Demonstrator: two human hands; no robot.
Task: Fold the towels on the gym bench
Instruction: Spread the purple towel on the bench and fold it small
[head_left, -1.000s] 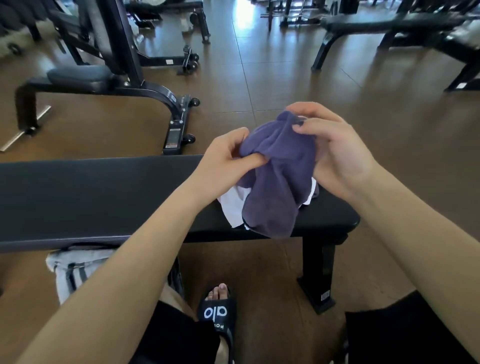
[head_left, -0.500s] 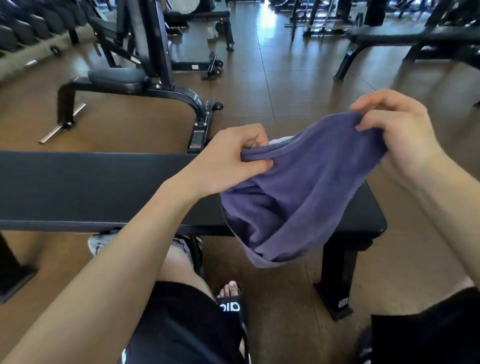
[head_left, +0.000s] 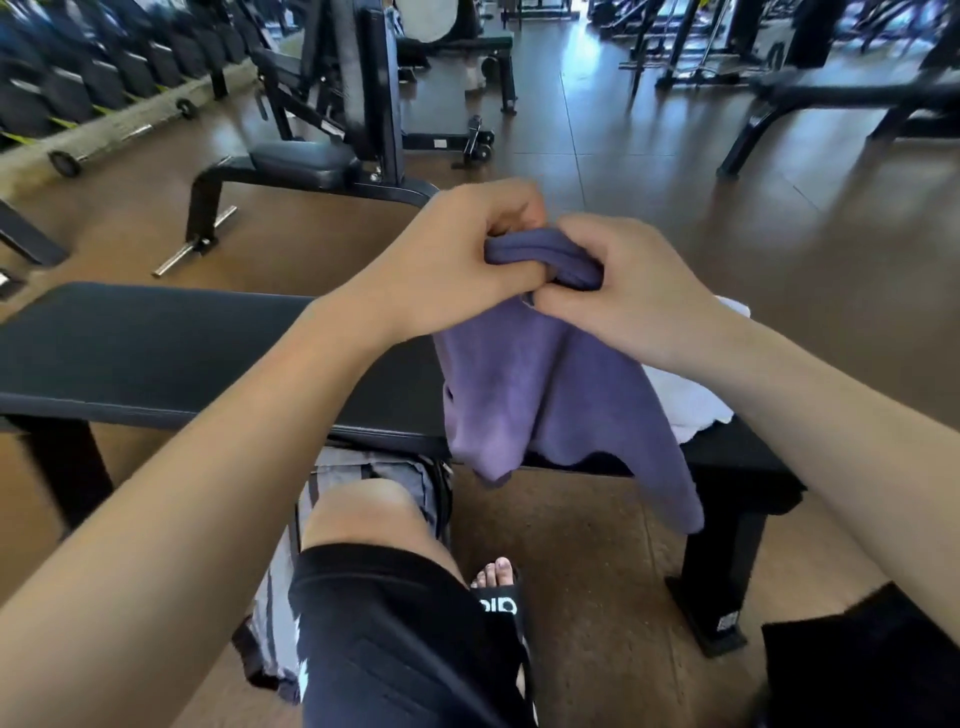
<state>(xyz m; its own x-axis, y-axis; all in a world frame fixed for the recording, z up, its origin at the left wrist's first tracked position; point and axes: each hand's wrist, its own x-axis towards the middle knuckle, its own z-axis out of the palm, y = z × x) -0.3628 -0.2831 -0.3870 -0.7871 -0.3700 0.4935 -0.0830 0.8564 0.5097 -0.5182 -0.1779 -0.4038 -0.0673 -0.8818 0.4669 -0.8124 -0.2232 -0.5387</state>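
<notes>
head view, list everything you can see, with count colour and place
purple towel: one, purple, held up over the bench's right end
white towel: one, white, on the bench behind the purple one
gym bench: one, black, across the foreground
striped bag: one, grey and black, on the floor under the bench
incline bench: one, black, behind
dumbbell rack: dark, far left
slide sandal: one, black, on a foot
left hand: grips towel's top edge
right hand: grips same edge

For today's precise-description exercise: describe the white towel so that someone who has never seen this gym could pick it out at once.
Find the long black bench across the foreground. At its right end, behind the purple towel that both hands hold up, lies the white towel, flat on the pad. It is the only white cloth on the bench, and neither hand holds it.
</notes>
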